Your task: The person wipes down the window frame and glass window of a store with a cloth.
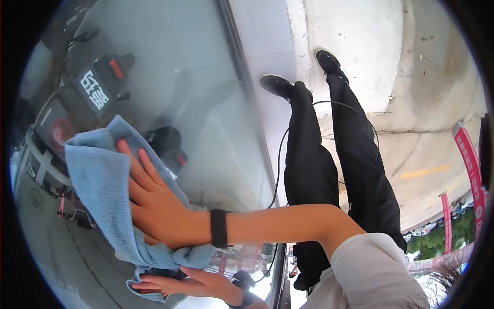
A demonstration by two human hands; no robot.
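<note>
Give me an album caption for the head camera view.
Right hand spread over a blue cloth against a glossy, reflective surface.

Outdoors, bright daylight. Ground: pale concrete paving (355,31), joints and cracks visible, browner and stained toward the right; small yellowish flecks scattered. Yellow painted streak (424,171) farther along. Smooth grey strip (265,31) beside dark window frame (237,46). Lower right: red banners (469,159) with pale lettering, green foliage (465,232) behind.
</note>
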